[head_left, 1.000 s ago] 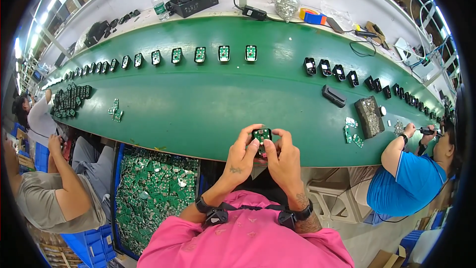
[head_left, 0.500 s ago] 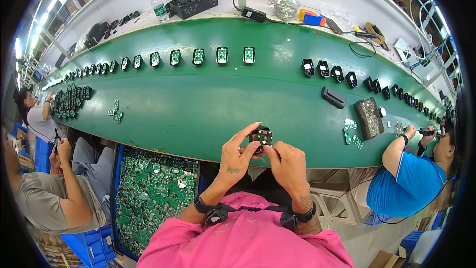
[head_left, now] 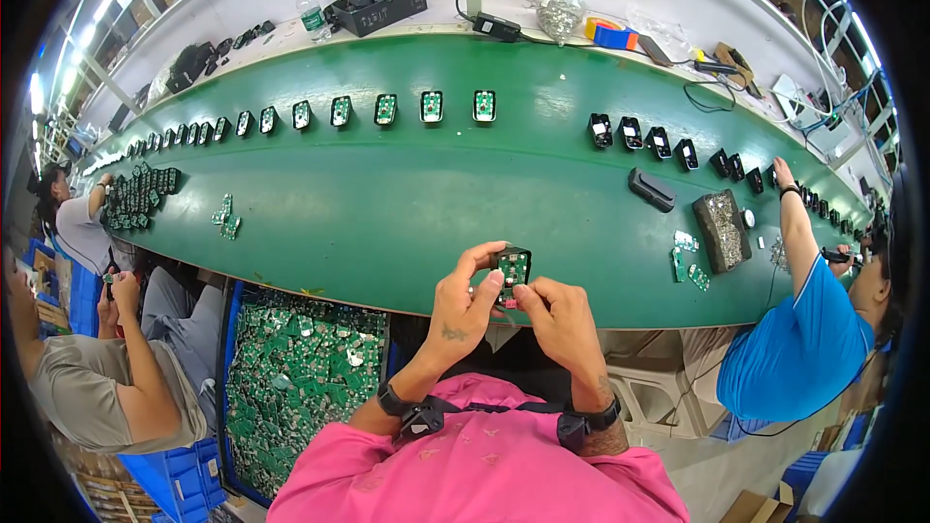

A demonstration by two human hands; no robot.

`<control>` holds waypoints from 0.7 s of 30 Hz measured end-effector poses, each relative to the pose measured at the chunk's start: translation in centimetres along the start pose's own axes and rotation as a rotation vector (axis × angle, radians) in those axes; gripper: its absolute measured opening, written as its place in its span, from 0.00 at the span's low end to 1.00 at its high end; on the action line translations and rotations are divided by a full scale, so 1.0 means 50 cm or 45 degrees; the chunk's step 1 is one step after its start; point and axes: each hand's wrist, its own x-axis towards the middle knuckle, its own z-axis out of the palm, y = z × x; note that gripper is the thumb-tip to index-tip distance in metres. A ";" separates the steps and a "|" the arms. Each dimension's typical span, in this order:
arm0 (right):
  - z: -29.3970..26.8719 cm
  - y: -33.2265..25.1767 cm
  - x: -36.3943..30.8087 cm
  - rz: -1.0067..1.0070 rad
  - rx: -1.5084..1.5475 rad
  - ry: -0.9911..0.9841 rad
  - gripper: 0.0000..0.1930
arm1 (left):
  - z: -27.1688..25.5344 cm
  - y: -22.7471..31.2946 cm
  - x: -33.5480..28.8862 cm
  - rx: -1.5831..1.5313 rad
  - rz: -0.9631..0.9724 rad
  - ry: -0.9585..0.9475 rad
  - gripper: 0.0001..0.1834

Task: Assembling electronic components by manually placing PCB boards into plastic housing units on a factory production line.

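Note:
Just over the table's near edge, my left hand grips a small black plastic housing by its left side, thumb in front. A green circuit board lies in the housing, with a red part at its near end. My right hand is closed at the lower right of the board, its thumb and forefinger pressing there; what lies between those fingertips is partly hidden. Farther back stands a row of black housings with green boards in them, stretching away to the left.
Black housings line the right of the green table. A dark block, a black case and loose boards lie nearer. A bin of boards sits at my left. Co-workers sit either side; one in blue reaches across.
The board now lies flatter and lower in the housing, its red part at the near end instead of the far end. The co-worker in blue has stretched an arm toward the right-hand row.

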 end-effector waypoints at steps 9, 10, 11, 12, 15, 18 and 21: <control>0.006 -0.003 0.001 0.116 -0.253 0.103 0.18 | 0.013 0.004 0.000 0.012 -0.114 0.074 0.18; 0.009 0.000 0.000 0.119 -0.253 0.104 0.18 | 0.014 0.008 0.003 0.008 -0.137 0.051 0.18; 0.015 0.007 -0.001 0.094 -0.213 0.141 0.17 | 0.015 0.011 0.005 0.003 -0.160 0.029 0.18; 0.019 0.013 -0.001 0.069 -0.173 0.178 0.16 | 0.014 0.010 0.007 0.003 -0.160 0.027 0.18; 0.026 0.024 0.003 0.016 0.119 0.247 0.13 | 0.015 0.007 0.011 -0.048 -0.234 -0.029 0.19; 0.018 0.011 0.020 0.021 0.069 0.192 0.17 | 0.026 0.014 0.012 -0.088 -0.261 -0.015 0.19; 0.024 0.006 0.029 -0.002 0.118 0.083 0.19 | 0.035 0.018 0.007 -0.025 -0.205 -0.016 0.18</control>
